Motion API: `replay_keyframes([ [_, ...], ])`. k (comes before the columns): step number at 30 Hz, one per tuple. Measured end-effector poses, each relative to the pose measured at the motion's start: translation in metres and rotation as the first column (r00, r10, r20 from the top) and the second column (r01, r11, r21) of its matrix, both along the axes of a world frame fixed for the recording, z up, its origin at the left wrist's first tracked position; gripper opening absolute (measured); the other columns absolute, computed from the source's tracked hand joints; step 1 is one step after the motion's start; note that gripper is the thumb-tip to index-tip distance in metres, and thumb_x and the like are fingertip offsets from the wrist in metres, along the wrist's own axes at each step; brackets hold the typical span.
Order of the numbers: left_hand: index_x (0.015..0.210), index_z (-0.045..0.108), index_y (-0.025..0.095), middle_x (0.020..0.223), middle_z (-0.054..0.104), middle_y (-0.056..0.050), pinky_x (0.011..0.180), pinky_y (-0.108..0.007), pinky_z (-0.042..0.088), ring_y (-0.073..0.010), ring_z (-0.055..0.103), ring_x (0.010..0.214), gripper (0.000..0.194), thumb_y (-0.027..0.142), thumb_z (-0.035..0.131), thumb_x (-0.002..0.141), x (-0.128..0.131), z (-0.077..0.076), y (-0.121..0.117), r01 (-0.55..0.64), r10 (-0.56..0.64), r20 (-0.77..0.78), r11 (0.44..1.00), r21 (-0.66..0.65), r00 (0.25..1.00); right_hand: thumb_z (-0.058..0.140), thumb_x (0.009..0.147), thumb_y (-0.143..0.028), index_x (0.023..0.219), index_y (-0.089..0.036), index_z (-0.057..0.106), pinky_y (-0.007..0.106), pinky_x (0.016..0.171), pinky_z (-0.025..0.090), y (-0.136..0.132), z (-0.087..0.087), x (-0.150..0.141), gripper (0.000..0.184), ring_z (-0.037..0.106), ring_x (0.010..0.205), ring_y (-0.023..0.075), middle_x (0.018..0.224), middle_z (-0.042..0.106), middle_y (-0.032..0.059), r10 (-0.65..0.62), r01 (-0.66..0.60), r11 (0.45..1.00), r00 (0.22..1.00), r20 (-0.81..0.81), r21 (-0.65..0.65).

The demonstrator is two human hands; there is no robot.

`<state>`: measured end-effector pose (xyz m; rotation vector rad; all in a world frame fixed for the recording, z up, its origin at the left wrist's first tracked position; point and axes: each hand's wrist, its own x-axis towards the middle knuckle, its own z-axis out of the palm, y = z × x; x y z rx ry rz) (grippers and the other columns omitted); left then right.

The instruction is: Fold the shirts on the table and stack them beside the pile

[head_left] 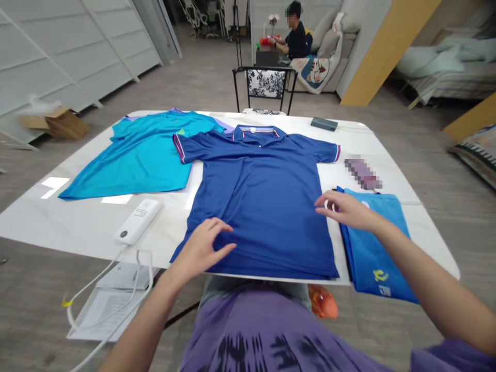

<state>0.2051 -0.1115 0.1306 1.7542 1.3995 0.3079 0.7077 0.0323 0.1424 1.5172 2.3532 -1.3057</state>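
A dark blue polo shirt point(263, 191) lies spread on the white table, its collar pointing away from me and its hem along the near edge. Over the shirt's lower left part is my left hand point(207, 245), thumb and fingers apart, holding nothing. My right hand point(344, 207) hovers by the shirt's right side, fingers apart and bent, also holding nothing. Whether either hand touches the cloth I cannot tell. Beneath my right wrist sits a folded bright blue garment point(382, 248) with a yellow mark. A turquoise T-shirt point(149, 155) lies flat to the left, partly over a purple cloth.
On the white table point(418, 232) are a white power strip-like box point(139, 221) with a cable, a dark case point(324, 124) and a blurred phone-like object point(363, 173). A chair point(265, 88) stands beyond the far edge. Further back, a person point(296, 36) sits near a sofa.
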Motion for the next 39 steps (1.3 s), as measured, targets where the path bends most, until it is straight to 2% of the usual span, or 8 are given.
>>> replay_keyframes([
  [5,0.133,0.078,0.029,0.133,0.077,-0.011,0.118,-0.052,0.056,-0.0336,0.072,0.124,0.051,0.064,0.076,0.097,-0.111,-0.028,-0.062,-0.121,0.125,-0.228,0.992,0.03,0.966,0.075,0.104,-0.063,0.125,-0.031,0.078,0.043,0.087,0.062,-0.129,0.039,-0.011,0.038,0.078,0.096,0.0262,0.118,0.08,0.0076,0.128,-0.126,0.992,0.989,0.08,-0.027],
  [10,0.146,0.072,0.032,0.141,0.074,-0.009,0.12,-0.05,0.057,-0.0327,0.072,0.127,0.059,0.062,0.08,0.095,-0.131,-0.025,-0.087,-0.108,0.109,-0.149,0.994,0.016,0.983,0.072,0.106,-0.06,0.137,-0.032,0.076,0.046,0.087,0.063,-0.19,0.042,0.001,0.041,0.077,0.097,0.0281,0.13,0.078,0.0108,0.032,-0.053,0.995,0.975,0.22,0.09],
  [17,0.118,0.08,0.03,0.126,0.078,-0.007,0.12,-0.049,0.057,-0.0291,0.074,0.121,0.032,0.056,0.068,0.103,-0.13,-0.031,-0.096,-0.142,0.144,-0.081,0.99,0.025,0.986,0.054,0.115,-0.049,0.123,-0.029,0.078,0.046,0.09,0.06,-0.217,0.059,0.0,0.032,0.076,0.096,0.0274,0.131,0.077,0.0099,-0.077,-0.003,0.977,0.927,0.367,0.211],
  [22,0.118,0.071,0.026,0.124,0.074,-0.009,0.106,-0.047,0.065,-0.0281,0.073,0.119,0.028,0.05,0.061,0.107,-0.148,-0.041,-0.109,-0.332,0.345,-0.066,0.932,0.146,0.936,0.056,0.111,-0.048,0.12,-0.027,0.078,0.051,0.091,0.057,-0.23,0.071,0.01,0.031,0.073,0.092,0.0322,0.118,0.075,0.0157,-0.334,0.167,0.899,0.859,0.387,0.406],
  [25,0.118,0.07,0.026,0.124,0.073,-0.01,0.101,-0.048,0.066,-0.0304,0.071,0.122,0.025,0.048,0.063,0.107,-0.161,-0.044,-0.122,-0.412,0.435,-0.081,0.888,0.205,0.897,0.057,0.108,-0.049,0.121,-0.027,0.08,0.058,0.098,0.055,-0.24,0.072,0.021,0.034,0.074,0.106,0.0411,0.126,0.075,0.0198,-0.394,0.172,0.867,0.812,0.431,0.469],
  [32,0.113,0.07,0.027,0.12,0.072,-0.009,0.113,-0.056,0.062,-0.0318,0.071,0.119,0.024,0.049,0.063,0.105,-0.177,-0.044,-0.153,-0.441,0.476,-0.156,0.871,0.215,0.865,0.063,0.105,-0.055,0.118,-0.035,0.083,0.065,0.1,0.06,-0.262,0.063,0.05,0.032,0.074,0.12,0.0437,0.132,0.074,0.0157,-0.424,0.143,0.818,0.804,0.417,0.556],
  [36,0.109,0.077,0.03,0.126,0.07,-0.011,0.12,-0.064,0.057,-0.0355,0.069,0.123,0.025,0.051,0.065,0.101,-0.182,-0.036,-0.167,-0.417,0.451,-0.2,0.889,0.188,0.87,0.065,0.099,-0.06,0.108,-0.047,0.087,0.069,0.085,0.059,-0.268,0.063,0.065,0.027,0.077,0.102,0.042,0.133,0.075,0.0116,-0.339,0.09,0.858,0.839,0.425,0.507],
  [39,0.109,0.08,0.03,0.136,0.068,-0.014,0.121,-0.065,0.057,-0.0378,0.068,0.13,0.027,0.053,0.069,0.099,-0.177,-0.028,-0.158,-0.405,0.431,-0.188,0.9,0.161,0.882,0.07,0.095,-0.063,0.117,-0.054,0.084,0.071,0.086,0.058,-0.253,0.064,0.06,0.028,0.078,0.107,0.0432,0.137,0.077,0.0089,-0.251,0.046,0.886,0.884,0.394,0.461],
])
